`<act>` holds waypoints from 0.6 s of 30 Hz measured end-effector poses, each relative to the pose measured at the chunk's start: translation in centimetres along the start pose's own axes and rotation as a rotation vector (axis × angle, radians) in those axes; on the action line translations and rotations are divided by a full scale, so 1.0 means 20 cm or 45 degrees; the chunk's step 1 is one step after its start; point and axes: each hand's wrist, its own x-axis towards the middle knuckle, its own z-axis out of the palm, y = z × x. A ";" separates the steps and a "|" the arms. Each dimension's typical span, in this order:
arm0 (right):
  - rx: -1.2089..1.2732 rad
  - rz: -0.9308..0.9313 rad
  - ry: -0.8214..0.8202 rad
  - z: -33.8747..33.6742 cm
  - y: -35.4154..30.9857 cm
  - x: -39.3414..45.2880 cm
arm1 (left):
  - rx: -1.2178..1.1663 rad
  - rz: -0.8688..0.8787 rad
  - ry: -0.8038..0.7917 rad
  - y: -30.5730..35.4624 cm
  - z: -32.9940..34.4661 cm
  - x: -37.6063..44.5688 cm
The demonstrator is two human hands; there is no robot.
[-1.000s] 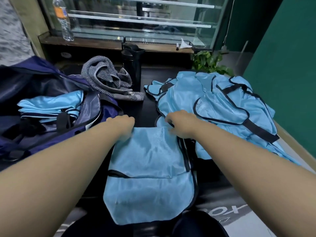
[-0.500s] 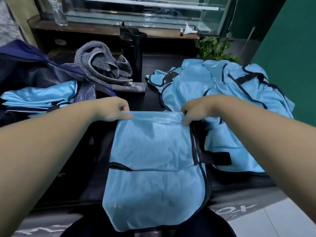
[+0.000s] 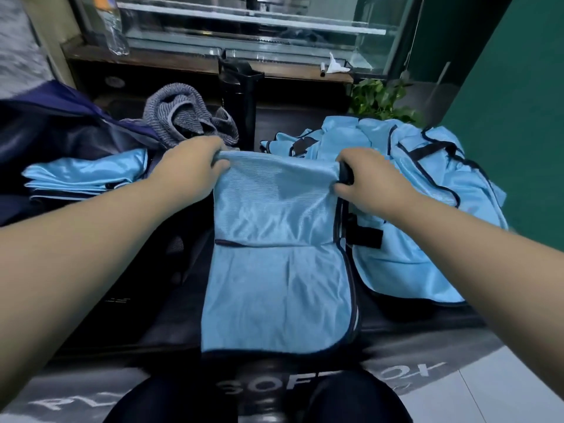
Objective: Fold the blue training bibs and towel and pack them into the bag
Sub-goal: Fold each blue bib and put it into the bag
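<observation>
A light blue bib (image 3: 277, 261) with dark trim lies lengthwise on the dark table in front of me, partly folded. My left hand (image 3: 192, 169) pinches its far left corner and my right hand (image 3: 366, 181) pinches its far right corner, lifting that far edge off the table. A loose pile of blue bibs (image 3: 427, 184) lies to the right. Folded blue bibs (image 3: 88, 175) rest in the open navy bag (image 3: 61, 138) at the left. A grey striped towel (image 3: 186, 117) lies crumpled behind the bag.
A black upright object (image 3: 241, 96) stands behind the bib. A wooden shelf (image 3: 183, 65) with a water bottle (image 3: 113, 29) and a glass case runs along the back. A green plant (image 3: 381, 99) and a green wall are at the right. My dark-clothed knees (image 3: 256, 401) show below.
Both hands have gripped the bib's far corners and raised that edge, pulling it toward me. The camera has tilted down and closer.
</observation>
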 end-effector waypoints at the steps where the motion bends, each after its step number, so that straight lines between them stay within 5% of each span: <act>1: -0.012 -0.036 0.078 -0.01 0.00 -0.04 | -0.060 0.040 0.058 0.02 -0.03 -0.04; 7: -0.128 -0.343 0.212 0.04 0.04 -0.40 | -0.069 0.368 -0.015 0.08 -0.13 -0.43; 13: -0.211 -0.645 0.021 0.14 0.04 -0.74 | 0.403 0.894 -0.296 0.02 -0.07 -0.77; 18: -0.324 -0.762 -0.068 0.20 -0.01 -0.84 | 0.577 1.022 -0.391 -0.03 0.00 -0.88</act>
